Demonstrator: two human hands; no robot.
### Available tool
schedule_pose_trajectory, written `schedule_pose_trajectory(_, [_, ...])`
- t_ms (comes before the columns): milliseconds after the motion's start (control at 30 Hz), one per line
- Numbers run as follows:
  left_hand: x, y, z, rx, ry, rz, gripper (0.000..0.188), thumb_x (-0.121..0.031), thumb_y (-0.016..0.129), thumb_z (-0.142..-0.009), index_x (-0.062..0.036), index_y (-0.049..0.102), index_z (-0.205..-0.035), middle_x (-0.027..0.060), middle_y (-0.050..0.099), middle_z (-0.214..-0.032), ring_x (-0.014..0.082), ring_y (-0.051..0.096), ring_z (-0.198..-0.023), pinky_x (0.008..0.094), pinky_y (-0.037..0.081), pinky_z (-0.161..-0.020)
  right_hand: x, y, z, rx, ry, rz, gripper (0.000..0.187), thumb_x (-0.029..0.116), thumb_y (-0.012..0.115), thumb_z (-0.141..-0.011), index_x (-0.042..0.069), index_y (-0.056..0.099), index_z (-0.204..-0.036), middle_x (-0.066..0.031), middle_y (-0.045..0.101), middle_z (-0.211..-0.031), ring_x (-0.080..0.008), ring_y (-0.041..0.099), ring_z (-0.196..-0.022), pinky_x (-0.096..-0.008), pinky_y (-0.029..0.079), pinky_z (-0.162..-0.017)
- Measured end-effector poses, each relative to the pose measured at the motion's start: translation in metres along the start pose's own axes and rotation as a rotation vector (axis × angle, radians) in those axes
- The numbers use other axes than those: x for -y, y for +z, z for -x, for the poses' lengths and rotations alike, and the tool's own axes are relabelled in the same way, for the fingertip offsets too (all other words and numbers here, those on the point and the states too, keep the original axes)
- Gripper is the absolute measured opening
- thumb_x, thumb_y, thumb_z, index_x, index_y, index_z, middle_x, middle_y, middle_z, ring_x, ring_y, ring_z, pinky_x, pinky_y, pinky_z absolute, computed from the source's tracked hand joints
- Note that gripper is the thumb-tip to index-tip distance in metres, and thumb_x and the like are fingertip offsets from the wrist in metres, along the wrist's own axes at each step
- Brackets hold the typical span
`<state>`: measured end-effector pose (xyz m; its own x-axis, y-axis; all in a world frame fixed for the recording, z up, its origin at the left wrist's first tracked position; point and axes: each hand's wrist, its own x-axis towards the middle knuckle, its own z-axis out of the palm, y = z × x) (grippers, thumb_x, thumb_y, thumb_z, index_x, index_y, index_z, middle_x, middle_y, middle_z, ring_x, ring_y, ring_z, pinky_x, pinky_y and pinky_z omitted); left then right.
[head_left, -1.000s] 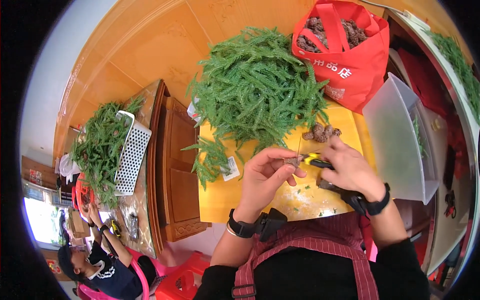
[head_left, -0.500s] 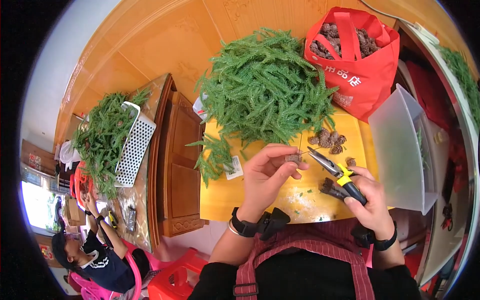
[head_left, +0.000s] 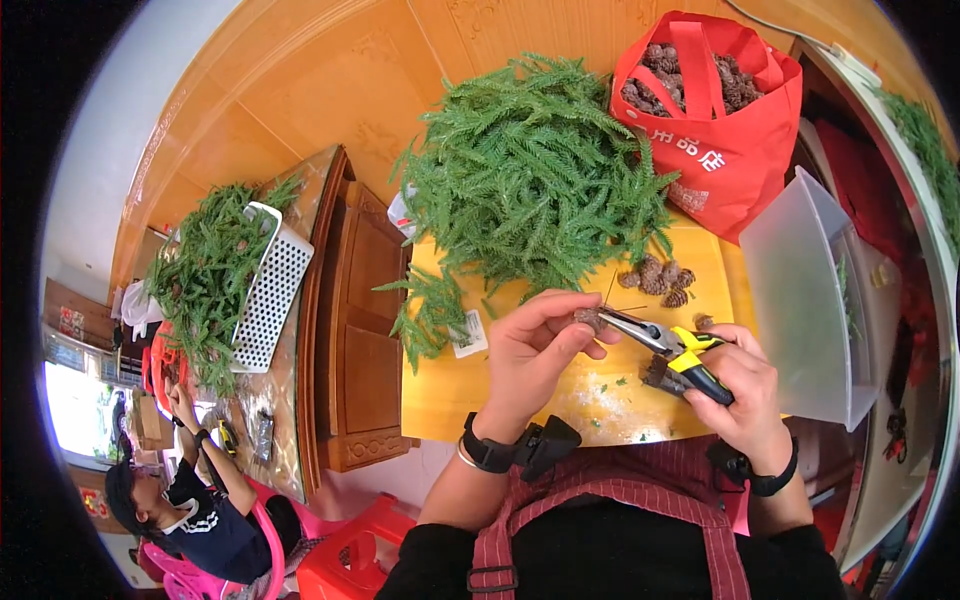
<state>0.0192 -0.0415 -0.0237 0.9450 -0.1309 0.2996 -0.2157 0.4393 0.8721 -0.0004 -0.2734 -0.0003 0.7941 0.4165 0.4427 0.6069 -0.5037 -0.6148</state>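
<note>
My left hand point(head_left: 535, 350) pinches a small brown pine cone point(head_left: 588, 319) above the yellow table point(head_left: 450, 385). In my right hand point(head_left: 745, 385) are yellow-and-black handled pliers point(head_left: 668, 345), whose metal jaws touch the cone. A thin wire pokes up by the cone. Several loose pine cones point(head_left: 658, 276) lie on the table just beyond, at the foot of a big heap of green fir sprigs point(head_left: 530, 175).
A red bag point(head_left: 720, 140) full of pine cones stands at the back right. A clear plastic bin point(head_left: 815, 300) sits right of the table. At left, a white perforated basket point(head_left: 265, 290) holds more green sprigs, and another person point(head_left: 190, 490) sits at lower left.
My right hand has drawn back to the right and lower, with the pliers' jaws now reaching left to the cone. My left hand holds the cone in nearly the same place.
</note>
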Motion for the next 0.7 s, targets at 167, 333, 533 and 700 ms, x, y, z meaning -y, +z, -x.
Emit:
schedule_pose_trajectory(167, [0.000,-0.002,0.000,0.024,-0.041,0.081,0.023,0.003,0.054,-0.085,0.0047,0.057,-0.108,0.0110,0.056,-0.096,0.0217,0.064,-0.083,0.0251,0.053,-0.066,0.001,0.002,-0.001,-0.053,-0.047,0.087,0.018,0.008,0.067,-0.061,0.000,0.055,-0.073,-0.0100,0.054,-0.067,-0.0330,0.056,-0.075,-0.0409,0.046,-0.077])
schedule_pose_trajectory(333, [-0.001,-0.005,0.001,0.028,-0.050,0.070,0.023,0.002,0.054,-0.085,0.0048,0.057,-0.107,0.0116,0.056,-0.097,0.0217,0.064,-0.082,0.0258,0.053,-0.067,0.002,0.002,0.000,-0.069,-0.083,0.122,0.018,0.005,0.067,-0.059,0.001,0.053,-0.070,-0.0096,0.051,-0.065,-0.0317,0.055,-0.069,-0.0406,0.046,-0.077])
schedule_pose_trajectory(533, [-0.002,0.006,0.000,-0.095,0.116,-0.148,0.023,0.001,0.063,-0.079,0.0040,0.058,-0.101,0.0130,0.057,-0.098,0.0201,0.063,-0.079,0.0258,0.051,-0.064,0.006,0.001,0.000,-0.070,-0.063,0.154,0.018,0.004,0.066,-0.059,0.000,0.052,-0.069,-0.0113,0.047,-0.062,-0.0325,0.052,-0.065,-0.0410,0.047,-0.073])
schedule_pose_trajectory(700, [0.001,0.006,-0.002,-0.106,0.392,-0.617,0.026,0.007,0.065,-0.073,0.0037,0.059,-0.099,0.0122,0.056,-0.100,0.0190,0.060,-0.086,0.0255,0.051,-0.068,0.003,0.004,0.003,-0.051,-0.033,0.118,0.018,0.005,0.065,-0.061,-0.001,0.050,-0.068,-0.0125,0.046,-0.062,-0.0343,0.051,-0.064,-0.0413,0.047,-0.072])
